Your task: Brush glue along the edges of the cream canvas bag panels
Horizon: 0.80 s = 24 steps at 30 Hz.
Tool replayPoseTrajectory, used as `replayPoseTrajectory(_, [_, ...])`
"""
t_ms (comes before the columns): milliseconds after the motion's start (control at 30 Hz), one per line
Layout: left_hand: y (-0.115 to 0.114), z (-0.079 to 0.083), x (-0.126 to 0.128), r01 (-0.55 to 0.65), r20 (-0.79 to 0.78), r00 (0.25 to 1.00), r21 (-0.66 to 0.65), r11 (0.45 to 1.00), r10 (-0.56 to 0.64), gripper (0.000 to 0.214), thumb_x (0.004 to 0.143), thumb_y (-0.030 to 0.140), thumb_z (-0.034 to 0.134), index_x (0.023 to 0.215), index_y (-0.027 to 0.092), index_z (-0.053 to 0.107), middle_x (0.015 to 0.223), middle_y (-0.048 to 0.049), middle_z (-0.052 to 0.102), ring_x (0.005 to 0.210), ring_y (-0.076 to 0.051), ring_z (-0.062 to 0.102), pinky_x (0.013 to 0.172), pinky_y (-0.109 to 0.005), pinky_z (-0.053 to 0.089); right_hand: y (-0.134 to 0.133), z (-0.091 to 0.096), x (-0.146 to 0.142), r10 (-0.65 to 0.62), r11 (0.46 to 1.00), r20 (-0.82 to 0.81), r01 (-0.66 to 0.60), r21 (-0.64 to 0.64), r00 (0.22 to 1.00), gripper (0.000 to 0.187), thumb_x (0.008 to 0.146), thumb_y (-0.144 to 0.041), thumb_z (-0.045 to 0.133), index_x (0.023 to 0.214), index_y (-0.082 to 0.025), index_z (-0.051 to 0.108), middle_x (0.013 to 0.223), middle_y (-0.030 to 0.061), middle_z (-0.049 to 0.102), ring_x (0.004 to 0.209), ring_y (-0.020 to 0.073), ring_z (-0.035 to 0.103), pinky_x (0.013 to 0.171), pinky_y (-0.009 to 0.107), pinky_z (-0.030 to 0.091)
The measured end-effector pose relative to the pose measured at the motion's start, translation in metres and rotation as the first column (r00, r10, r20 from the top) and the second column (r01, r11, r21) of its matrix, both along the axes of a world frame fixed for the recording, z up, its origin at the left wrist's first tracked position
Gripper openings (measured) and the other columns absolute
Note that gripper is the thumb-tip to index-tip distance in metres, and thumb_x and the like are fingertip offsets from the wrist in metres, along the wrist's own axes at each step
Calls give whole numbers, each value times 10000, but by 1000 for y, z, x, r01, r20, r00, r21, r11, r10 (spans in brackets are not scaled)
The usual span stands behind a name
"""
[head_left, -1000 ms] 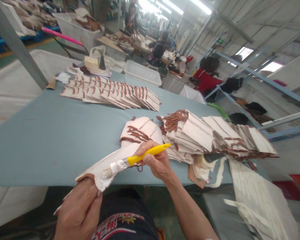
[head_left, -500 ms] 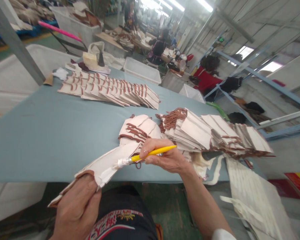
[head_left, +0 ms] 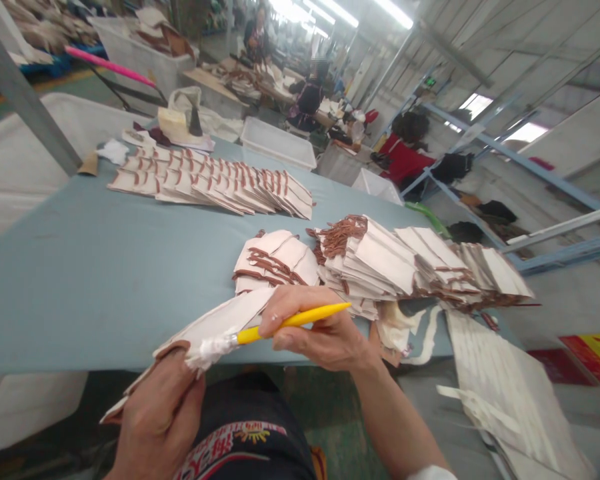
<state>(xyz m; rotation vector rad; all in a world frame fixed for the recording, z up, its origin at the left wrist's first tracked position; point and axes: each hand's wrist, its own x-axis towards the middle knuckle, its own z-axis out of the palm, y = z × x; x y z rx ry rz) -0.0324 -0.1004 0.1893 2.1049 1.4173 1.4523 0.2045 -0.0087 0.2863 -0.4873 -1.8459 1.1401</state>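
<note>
My left hand [head_left: 160, 407] is closed on the near end of a long off-white fabric piece with brown edging [head_left: 230, 317], which slants up over the table's front edge. In my right hand [head_left: 315, 327] is a yellow-handled brush [head_left: 300, 319], gripped like a pen. White, pasty stuff coats its bristles, which touch the fabric piece close to my left fingers. White specks show on my right fingers. Just beyond lies a small pile of cream pieces with brown straps [head_left: 280, 257]. My right hand hides the far end of the held piece.
On the blue-grey table [head_left: 80, 280] a fanned row of cream pieces [head_left: 210, 180] lies at the back. Thick stacks [head_left: 385, 257] stand at the right. Behind are a white plastic tray [head_left: 279, 142] and a metal post [head_left: 30, 87]. Other people sit or stand farther off.
My right hand has drawn the brush down and left along the fabric piece, so the bristles are now beside my left fingers. My left hand keeps its hold. The view has shifted slightly.
</note>
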Motion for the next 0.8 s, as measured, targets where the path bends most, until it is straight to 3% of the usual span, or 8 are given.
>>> replayPoseTrajectory(100, [0,-10,-6,-32,91,994,-213,977,52,158,998,269,619,977,270,775,824,1,777,732,-214,752,783,-283,616,0,-10,-12,-162,983,-108,151,-107,981,258,1022,-495,815,993,-239,831,883,35,785,699,148,697,637,262,607])
replayPoseTrajectory(200, [8,-6,-13,-12,265,946,-553,833,190,244,930,469,726,986,258,834,937,-29,839,873,-262,785,770,-296,621,3,-20,-18,-369,913,-199,314,-259,908,314,975,-537,857,972,-226,813,824,10,762,608,112,644,548,217,551])
replayPoseTrajectory(300, [20,17,-14,148,494,767,-756,638,408,420,748,585,842,962,223,838,901,-46,831,771,-254,732,619,-291,574,-2,-27,-22,-544,820,-263,438,-368,797,379,968,-586,845,951,-212,784,701,-12,727,519,102,592,475,201,485])
replayPoseTrajectory(400, [30,45,-10,327,609,530,-789,521,590,559,507,431,967,998,206,826,838,-34,810,750,-253,730,579,-283,565,-16,-32,-29,-607,786,-308,496,-369,733,367,1014,-577,793,969,-214,770,698,-2,747,502,114,609,478,217,508])
replayPoseTrajectory(500, [33,65,-5,422,634,394,-768,482,665,706,368,255,982,1052,214,816,870,-29,825,856,-297,781,624,-296,609,-33,-35,-38,-567,824,-310,526,-211,763,246,1074,-482,745,1042,-241,782,790,20,798,561,137,676,525,242,566])
replayPoseTrajectory(600, [32,74,-2,439,641,385,-760,479,664,724,353,220,989,1055,219,813,921,-36,844,893,-311,798,626,-297,627,-44,-33,-44,-483,844,-297,528,90,824,150,1092,-409,729,1101,-275,795,871,41,824,705,176,757,639,280,633])
replayPoseTrajectory(800, [28,80,2,425,674,403,-737,526,619,637,352,244,998,964,233,822,940,-28,852,886,-289,801,551,-241,585,-44,-31,-45,-427,724,-100,406,558,899,164,1056,-299,772,1219,-281,778,959,41,825,695,148,752,677,245,624])
